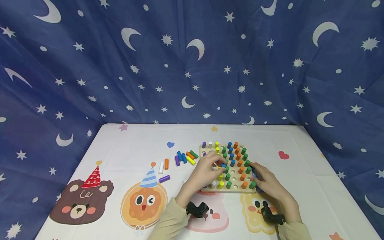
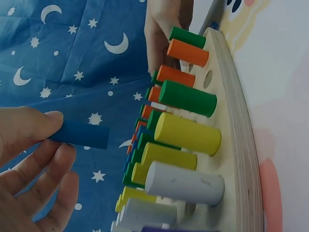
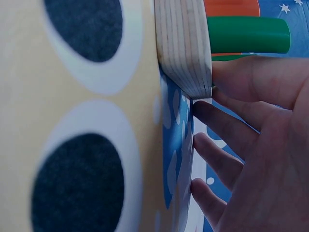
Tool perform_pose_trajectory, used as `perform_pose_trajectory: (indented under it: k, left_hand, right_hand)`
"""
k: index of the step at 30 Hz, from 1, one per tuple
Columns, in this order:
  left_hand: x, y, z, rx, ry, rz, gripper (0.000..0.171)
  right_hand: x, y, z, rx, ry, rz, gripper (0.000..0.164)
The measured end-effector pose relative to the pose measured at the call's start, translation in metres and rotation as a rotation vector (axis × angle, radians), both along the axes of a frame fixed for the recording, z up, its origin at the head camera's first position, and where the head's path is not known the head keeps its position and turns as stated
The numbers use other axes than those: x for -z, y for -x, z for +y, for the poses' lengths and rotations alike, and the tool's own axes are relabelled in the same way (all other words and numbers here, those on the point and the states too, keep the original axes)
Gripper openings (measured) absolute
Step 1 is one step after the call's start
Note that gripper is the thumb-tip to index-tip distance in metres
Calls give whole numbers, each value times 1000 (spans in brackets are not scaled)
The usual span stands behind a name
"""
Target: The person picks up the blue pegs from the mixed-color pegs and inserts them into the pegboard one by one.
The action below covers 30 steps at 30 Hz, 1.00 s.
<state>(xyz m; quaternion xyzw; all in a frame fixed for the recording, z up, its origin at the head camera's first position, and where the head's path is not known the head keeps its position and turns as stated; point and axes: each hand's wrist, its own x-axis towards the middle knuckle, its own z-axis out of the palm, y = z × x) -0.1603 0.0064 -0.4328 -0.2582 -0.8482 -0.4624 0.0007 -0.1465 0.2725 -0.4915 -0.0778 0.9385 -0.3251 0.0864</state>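
Note:
My left hand (image 1: 204, 169) is over the left half of a wooden pegboard (image 1: 214, 191). Between thumb and fingertips it pinches a blue peg (image 2: 87, 134), held apart from the board in the left wrist view. Upright in the board stand yellow pegs (image 2: 188, 134), white pegs (image 2: 186, 182), green pegs (image 2: 188, 98), orange pegs (image 1: 242, 177), and some blue and purple ones; a few holes (image 2: 208, 79) show bare. At the board's right edge my right hand (image 1: 268, 180) touches the corner with its thumb, its other fingers loosely extended alongside, near the tabletop.
Left of the board lie several loose pegs, among them a white peg (image 1: 161, 168), an orange peg (image 1: 166, 164), a purple peg (image 1: 164, 179) and a yellow peg (image 1: 190, 160). The white tablecloth (image 1: 135, 143) has cartoon prints. A blue starry curtain (image 1: 168, 66) hangs behind.

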Motion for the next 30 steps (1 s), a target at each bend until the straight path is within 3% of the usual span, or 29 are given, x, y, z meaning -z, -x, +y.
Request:
perform_pose_trajectory:
  k: [13,20,30]
  left_hand:
    - [2,10,19,34,53,36,18]
    - [2,15,29,34,128,54,17]
    - [8,20,41,93,170,50,16]
  right_hand:
    - [0,-1,0,2,9,-4,58]
    - [0,0,0,2,12,-8,58]
    - [-1,-1,1,12,25,-17,58]
